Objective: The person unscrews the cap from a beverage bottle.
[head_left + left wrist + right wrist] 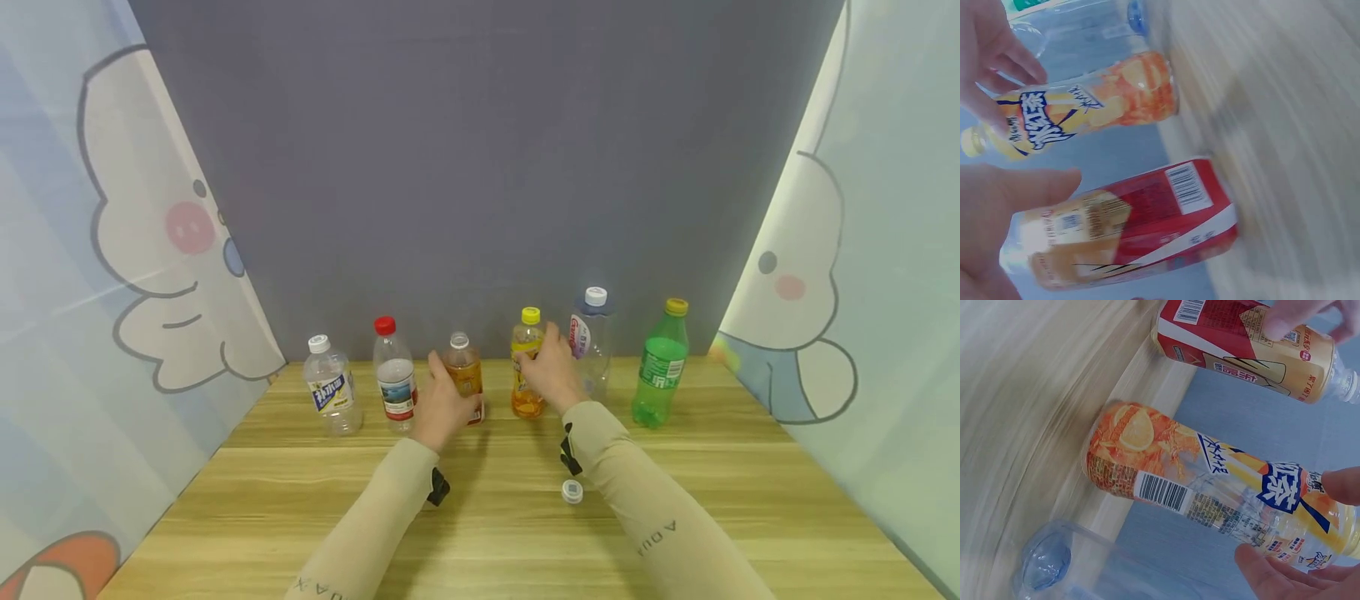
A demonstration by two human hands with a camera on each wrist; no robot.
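My left hand (442, 408) is beside a bottle with no cap and a gold-and-red label (467, 375); its thumb (1047, 187) is extended along the label, and its other fingers are partly hidden. My right hand (553, 372) curves round the upper part of a yellow-capped iced tea bottle (1210, 487), thumb on the label and fingers at the opposite side. Both bottles stand upright on the table. A loose white cap (572, 492) lies nearer me, by my right forearm.
Left of my hands stand a white-capped clear bottle (333, 396) and a red-capped bottle (395, 383). On the right are a tall white-capped clear bottle (595, 350) and a green bottle (660, 371) with a yellow cap. A grey panel (495, 167) rises behind the wooden table (495, 533).
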